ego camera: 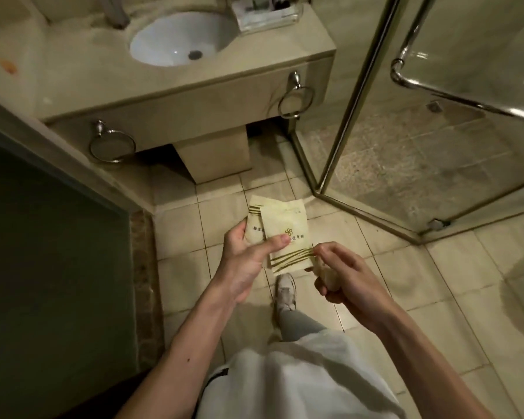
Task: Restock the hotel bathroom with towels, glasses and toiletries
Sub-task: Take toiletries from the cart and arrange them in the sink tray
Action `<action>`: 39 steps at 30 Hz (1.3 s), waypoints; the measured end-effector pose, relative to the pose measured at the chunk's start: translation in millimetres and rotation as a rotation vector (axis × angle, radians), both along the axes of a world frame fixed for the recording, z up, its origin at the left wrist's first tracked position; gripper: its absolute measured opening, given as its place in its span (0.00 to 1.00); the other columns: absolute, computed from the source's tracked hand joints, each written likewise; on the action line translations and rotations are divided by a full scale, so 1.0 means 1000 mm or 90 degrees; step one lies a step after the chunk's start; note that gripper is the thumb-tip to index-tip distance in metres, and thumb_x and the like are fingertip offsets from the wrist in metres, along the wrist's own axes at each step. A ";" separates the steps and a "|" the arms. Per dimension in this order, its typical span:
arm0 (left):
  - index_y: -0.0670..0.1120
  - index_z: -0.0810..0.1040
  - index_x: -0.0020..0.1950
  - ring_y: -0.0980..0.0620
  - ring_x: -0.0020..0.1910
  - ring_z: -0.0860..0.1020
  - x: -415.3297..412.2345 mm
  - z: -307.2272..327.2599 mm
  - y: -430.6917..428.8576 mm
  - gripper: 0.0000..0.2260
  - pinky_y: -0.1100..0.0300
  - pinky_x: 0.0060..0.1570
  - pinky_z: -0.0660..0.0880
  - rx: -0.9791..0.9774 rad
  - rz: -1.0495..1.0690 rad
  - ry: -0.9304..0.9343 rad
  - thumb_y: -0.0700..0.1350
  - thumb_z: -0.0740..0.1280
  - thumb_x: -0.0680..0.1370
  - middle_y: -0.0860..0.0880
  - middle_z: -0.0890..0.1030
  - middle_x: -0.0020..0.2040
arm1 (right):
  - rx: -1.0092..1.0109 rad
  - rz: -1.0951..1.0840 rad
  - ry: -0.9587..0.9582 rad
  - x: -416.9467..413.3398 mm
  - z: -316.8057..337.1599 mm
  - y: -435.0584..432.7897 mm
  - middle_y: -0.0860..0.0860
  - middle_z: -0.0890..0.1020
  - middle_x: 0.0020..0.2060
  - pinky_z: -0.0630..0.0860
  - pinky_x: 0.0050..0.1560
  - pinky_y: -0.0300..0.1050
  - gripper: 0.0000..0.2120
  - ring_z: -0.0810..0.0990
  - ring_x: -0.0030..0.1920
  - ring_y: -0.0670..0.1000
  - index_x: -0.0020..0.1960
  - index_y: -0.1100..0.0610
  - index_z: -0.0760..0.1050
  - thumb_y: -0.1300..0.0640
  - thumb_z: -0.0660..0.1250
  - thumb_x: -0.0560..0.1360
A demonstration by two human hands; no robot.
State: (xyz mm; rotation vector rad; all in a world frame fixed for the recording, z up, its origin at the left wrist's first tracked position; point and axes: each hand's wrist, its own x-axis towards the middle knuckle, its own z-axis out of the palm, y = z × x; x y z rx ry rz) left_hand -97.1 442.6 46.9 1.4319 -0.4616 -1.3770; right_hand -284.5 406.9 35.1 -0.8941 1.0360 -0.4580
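Observation:
Two cream toiletry packets with green stripes are fanned out above the floor tiles, the front packet overlapping the rear packet. My left hand grips both, thumb across the front one. My right hand pinches the lower right corner of the front packet and also curls round a small pale item in its palm. On the vanity's far right corner stands a clear amenity tray with items inside.
The marble vanity with a white sink lies ahead, with two towel rings on its front. A glass shower enclosure fills the right. A dark door panel stands at the left. My shoe is on the tiles.

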 end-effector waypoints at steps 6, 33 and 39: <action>0.44 0.77 0.57 0.48 0.51 0.85 0.046 0.014 -0.104 0.19 0.55 0.46 0.82 -0.007 -0.001 -0.024 0.30 0.75 0.69 0.45 0.86 0.51 | -0.044 0.057 -0.015 0.059 0.013 -0.123 0.54 0.80 0.39 0.65 0.26 0.38 0.07 0.73 0.30 0.50 0.47 0.55 0.77 0.51 0.70 0.74; 0.46 0.78 0.58 0.51 0.50 0.85 0.313 0.023 -0.480 0.20 0.54 0.47 0.82 -0.048 -0.129 -0.132 0.34 0.77 0.69 0.49 0.86 0.51 | -0.120 -0.012 0.079 0.297 0.032 -0.496 0.54 0.82 0.41 0.68 0.30 0.41 0.18 0.75 0.32 0.48 0.53 0.60 0.77 0.46 0.70 0.73; 0.46 0.79 0.58 0.53 0.50 0.85 0.342 0.002 -0.547 0.21 0.57 0.46 0.82 -0.015 -0.175 -0.181 0.35 0.78 0.68 0.50 0.86 0.51 | -0.144 0.136 0.102 0.311 0.024 -0.575 0.51 0.82 0.36 0.68 0.27 0.38 0.07 0.73 0.31 0.49 0.47 0.58 0.78 0.54 0.68 0.78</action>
